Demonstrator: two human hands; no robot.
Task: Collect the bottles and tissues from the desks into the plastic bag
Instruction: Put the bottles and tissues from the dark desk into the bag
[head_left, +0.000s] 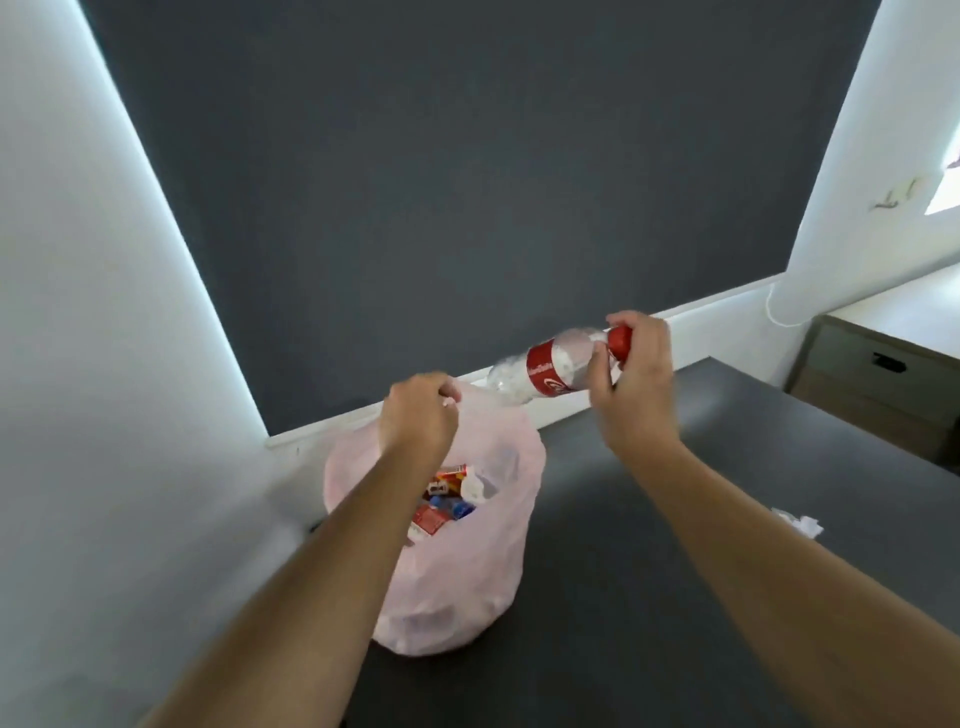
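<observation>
A pale pink plastic bag (467, 561) stands at the left end of a dark desk (675, 519). My left hand (418, 415) grips the bag's top edge and holds its mouth up. Inside lie several bottles and wrappers with red and blue parts. My right hand (631, 374) holds an empty clear bottle (545, 371) with a red label by its red-capped neck. The bottle lies almost level, its base pointing left over the bag's rim. A crumpled white tissue (797, 524) lies on the desk at the right.
A dark grey wall panel (467, 182) stands behind the desk, with white walls on both sides. At the right stands a wooden drawer unit (878, 379) with a black handle. A white cable runs down the wall above it.
</observation>
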